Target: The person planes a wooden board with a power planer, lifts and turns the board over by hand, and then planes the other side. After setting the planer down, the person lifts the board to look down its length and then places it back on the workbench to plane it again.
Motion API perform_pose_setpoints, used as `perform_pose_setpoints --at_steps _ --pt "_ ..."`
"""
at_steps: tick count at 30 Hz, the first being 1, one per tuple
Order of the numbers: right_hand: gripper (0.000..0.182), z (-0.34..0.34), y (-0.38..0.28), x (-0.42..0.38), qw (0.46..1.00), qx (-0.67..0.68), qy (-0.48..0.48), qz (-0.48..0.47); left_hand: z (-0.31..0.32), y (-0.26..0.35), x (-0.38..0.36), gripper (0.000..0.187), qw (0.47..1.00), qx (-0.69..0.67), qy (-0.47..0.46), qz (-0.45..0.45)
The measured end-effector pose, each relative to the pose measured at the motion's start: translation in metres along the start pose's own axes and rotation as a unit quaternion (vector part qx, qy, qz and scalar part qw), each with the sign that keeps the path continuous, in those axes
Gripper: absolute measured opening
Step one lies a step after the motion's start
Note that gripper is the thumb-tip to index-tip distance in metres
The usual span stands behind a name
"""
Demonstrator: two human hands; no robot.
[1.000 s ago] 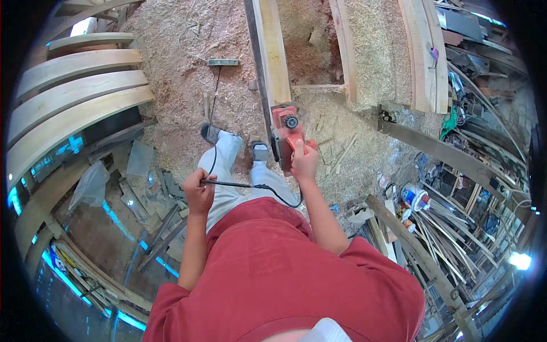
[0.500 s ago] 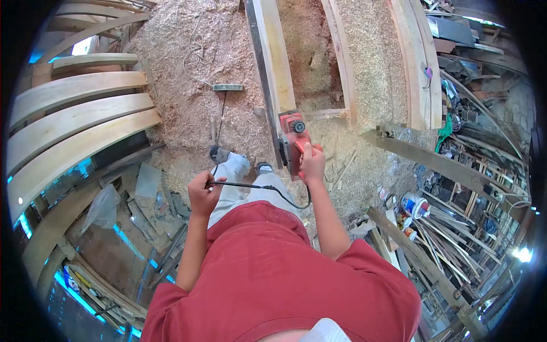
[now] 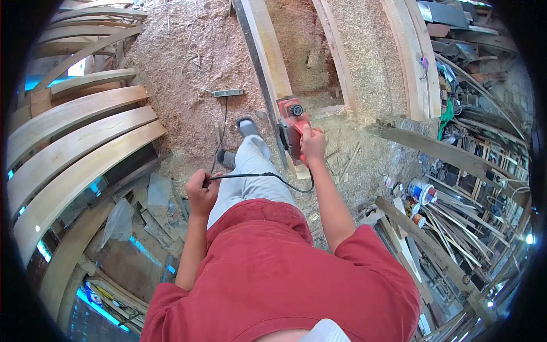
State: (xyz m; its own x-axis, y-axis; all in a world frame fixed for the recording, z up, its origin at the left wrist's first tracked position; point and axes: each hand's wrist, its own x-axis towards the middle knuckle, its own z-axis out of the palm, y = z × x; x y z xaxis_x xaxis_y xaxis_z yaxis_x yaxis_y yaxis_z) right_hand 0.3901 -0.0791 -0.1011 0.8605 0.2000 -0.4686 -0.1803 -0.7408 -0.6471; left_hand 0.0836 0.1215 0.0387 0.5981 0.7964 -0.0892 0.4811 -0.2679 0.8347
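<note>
My right hand is wrapped round the rear handle of a red electric planer, which has a black knob at its front. The planer rests on the near part of a long pale timber beam that has a dark strip along its left side. In front of my belly, my left hand is closed round the planer's black power cord. From there the cord loops right to the planer and also runs up toward a power strip on the floor. The planer's underside is hidden.
Wood shavings cover the floor. Curved planks stand at the left, and more timber lies to the right. A thick beam juts out at the right, near a white bucket and scrap wood strips.
One foot has stepped forward beside the beam. The planer, still in my right hand, sits slightly farther up in view. My left hand keeps its hold on the cord.
</note>
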Motion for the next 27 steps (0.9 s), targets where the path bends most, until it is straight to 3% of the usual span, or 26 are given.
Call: perform_pose_setpoints --at_steps 3,5,7,12,27 --pt "0.053 0.004 -0.024 0.011 1.000 0.003 -0.004 0.015 -0.007 0.007 0.017 0.022 1.000 -0.010 -0.007 -0.003" --pt "0.057 0.012 -0.034 0.023 0.997 -0.022 0.029 -0.060 -0.011 0.006 0.029 0.016 1.000 -0.024 -0.009 0.008" --pt "0.054 0.012 -0.050 0.031 0.998 -0.035 0.018 -0.041 -0.014 0.002 0.042 0.010 0.997 -0.064 -0.023 0.039" --pt "0.055 0.023 -0.077 0.051 0.999 -0.043 0.012 -0.001 -0.015 0.009 0.077 0.011 0.998 -0.063 -0.024 0.016" --pt "0.054 0.054 -0.186 0.120 0.996 -0.065 0.040 -0.056 -0.015 0.040 0.220 0.013 0.999 -0.039 -0.005 0.021"
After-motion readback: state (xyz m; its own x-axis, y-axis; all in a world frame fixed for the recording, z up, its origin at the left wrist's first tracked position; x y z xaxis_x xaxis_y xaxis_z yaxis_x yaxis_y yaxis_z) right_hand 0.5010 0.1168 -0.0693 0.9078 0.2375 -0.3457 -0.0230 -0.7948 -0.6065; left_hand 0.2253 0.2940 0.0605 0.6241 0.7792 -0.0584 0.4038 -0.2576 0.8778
